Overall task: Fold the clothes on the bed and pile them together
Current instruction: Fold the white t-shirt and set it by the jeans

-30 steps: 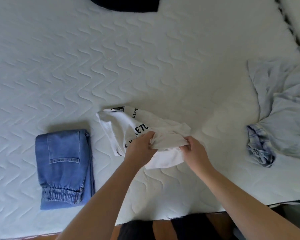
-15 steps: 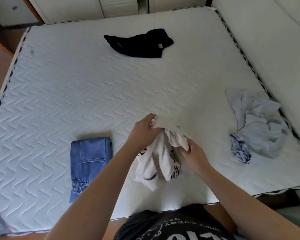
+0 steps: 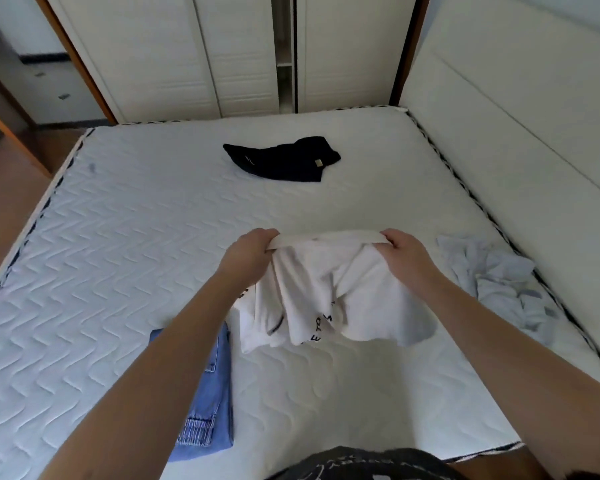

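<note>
A white T-shirt [image 3: 326,292] with black lettering hangs in the air above the bed [image 3: 136,244]. My left hand [image 3: 248,254] grips its upper edge on the left and my right hand [image 3: 407,252] grips the same edge on the right, stretching it between them. Folded blue jeans [image 3: 210,403] lie on the mattress near the front edge, partly hidden under my left forearm. A crumpled black garment [image 3: 284,159] lies toward the far side of the bed. At the right side sits a crumpled pale blue shirt [image 3: 499,282].
A white padded headboard [image 3: 520,126] runs along the bed's right side. White wardrobe doors [image 3: 222,53] stand beyond the far edge. Wooden floor [image 3: 4,188] shows at the left. My dark printed top [image 3: 361,465] is at the bottom edge.
Both hands lifted the white T-shirt off the mattress and moved apart along its upper edge, spreading it out. The camera tilted up, bringing the wardrobe and headboard into view.
</note>
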### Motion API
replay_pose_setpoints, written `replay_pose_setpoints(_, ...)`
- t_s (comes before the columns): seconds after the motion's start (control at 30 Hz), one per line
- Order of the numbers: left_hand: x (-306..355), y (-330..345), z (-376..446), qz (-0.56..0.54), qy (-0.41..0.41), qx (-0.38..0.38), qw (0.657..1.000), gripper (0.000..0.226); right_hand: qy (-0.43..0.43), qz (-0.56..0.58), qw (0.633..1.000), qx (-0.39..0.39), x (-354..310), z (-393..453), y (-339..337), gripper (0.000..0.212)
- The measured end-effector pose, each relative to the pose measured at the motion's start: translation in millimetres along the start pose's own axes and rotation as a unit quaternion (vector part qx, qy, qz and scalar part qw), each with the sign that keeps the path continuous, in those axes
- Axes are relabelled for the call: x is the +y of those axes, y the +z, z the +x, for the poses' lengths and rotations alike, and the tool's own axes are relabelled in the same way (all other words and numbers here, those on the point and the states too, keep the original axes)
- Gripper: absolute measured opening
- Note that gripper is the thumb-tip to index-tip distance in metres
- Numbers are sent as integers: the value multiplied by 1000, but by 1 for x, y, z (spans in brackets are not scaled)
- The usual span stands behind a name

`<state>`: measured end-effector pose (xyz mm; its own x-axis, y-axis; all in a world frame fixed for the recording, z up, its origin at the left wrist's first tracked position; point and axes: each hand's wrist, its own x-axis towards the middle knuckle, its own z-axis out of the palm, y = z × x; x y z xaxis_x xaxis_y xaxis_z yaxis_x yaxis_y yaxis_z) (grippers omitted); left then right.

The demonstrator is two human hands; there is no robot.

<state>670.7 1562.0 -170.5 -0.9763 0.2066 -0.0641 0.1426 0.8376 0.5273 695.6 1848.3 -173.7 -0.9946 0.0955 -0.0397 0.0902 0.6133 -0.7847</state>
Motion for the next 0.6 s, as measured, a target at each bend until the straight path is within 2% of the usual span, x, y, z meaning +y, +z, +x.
replay_pose_setpoints(0.23,1,-32,14,-58,-1,77,995,30,-72,-44,996,-14,-16,14,-19,21)
replay_pose_setpoints(0.3,3,-42,21,-62,10,86,994,31,-97,-85,991,-23,-17,17,-28,22)
replay_pose_setpoints(0.37,7,-50,28,-82,28,96,992,33,-100,-156,981,-63,-17,19,-36,26)
replay_pose_setpoints(0.47,19,-59,37,-123,56,97,986,38,-69,-269,951,-138,-7,18,-35,30)
replay_pose_setpoints(0.53,27,-60,42,-141,73,86,984,40,-25,-264,950,-164,5,13,-31,27)
replay_pose_setpoints(0.6,30,-58,47,-147,70,89,983,38,17,-210,963,-171,16,7,-28,22)
